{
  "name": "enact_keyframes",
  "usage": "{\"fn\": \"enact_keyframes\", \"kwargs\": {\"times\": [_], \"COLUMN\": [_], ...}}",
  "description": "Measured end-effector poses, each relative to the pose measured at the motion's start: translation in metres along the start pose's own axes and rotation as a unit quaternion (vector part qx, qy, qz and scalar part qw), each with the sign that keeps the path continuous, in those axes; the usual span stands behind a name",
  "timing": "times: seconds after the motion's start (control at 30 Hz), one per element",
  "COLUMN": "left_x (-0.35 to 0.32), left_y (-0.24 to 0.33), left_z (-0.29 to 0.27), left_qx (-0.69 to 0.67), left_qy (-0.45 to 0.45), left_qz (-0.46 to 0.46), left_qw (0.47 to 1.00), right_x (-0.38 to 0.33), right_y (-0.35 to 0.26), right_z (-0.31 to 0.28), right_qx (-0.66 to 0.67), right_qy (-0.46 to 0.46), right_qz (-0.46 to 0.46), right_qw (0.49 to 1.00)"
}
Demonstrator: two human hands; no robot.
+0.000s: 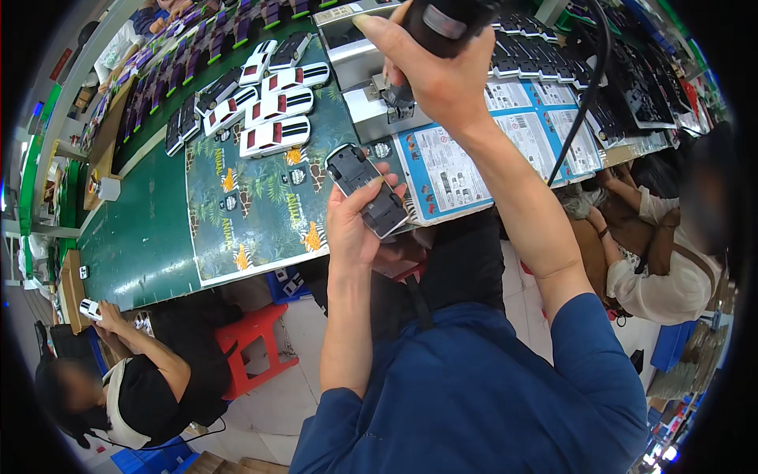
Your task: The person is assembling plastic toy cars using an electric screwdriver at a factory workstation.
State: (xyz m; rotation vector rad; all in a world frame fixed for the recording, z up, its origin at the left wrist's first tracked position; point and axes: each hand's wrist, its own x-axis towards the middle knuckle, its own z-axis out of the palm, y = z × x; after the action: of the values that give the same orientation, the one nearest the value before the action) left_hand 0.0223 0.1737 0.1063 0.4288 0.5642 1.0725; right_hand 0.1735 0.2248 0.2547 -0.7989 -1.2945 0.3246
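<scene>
My left hand (353,225) holds a toy car (359,170) with its black underside up, the thumb laid across it and the fingers around its side. My right hand (446,83) is wrapped round a black power screwdriver (442,30) above the table, pointing down. Its lower end (400,93) is at a silver metal box (367,110) that looks like a screw feeder; whether the tip touches it I cannot tell. Left of the box, several white toy cars (276,134) and dark ones lie on a printed sheet (260,213).
A black cable (588,99) hangs beside my right arm. Blue-edged printed sheets (446,162) and rows of dark toy cars (529,59) lie to the right. A person (150,363) at the left holds a small white car; other people sit at the right. A red stool (253,347) stands below.
</scene>
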Motion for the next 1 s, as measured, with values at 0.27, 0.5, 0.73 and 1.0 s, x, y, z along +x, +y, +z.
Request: {"fn": "enact_keyframes", "kwargs": {"times": [0.27,0.5,0.73,1.0], "left_x": [0.003,0.005,0.006,0.008], "left_y": [-0.003,-0.001,-0.002,-0.001], "left_z": [-0.010,-0.011,-0.014,-0.006], "left_qx": [-0.008,-0.037,-0.022,-0.033], "left_qy": [-0.044,-0.043,-0.043,-0.005], "left_qz": [0.006,0.010,0.018,-0.003], "left_qw": [0.999,0.998,0.999,0.999], "right_x": [0.001,-0.045,-0.084,-0.092], "right_y": [0.002,-0.031,-0.041,-0.039], "right_z": [-0.006,-0.039,-0.029,-0.027], "right_qx": [0.116,0.205,0.288,0.254], "right_qy": [-0.032,-0.099,-0.033,-0.036], "right_qz": [0.172,0.137,0.192,0.204], "right_qw": [0.978,0.964,0.937,0.945]}}
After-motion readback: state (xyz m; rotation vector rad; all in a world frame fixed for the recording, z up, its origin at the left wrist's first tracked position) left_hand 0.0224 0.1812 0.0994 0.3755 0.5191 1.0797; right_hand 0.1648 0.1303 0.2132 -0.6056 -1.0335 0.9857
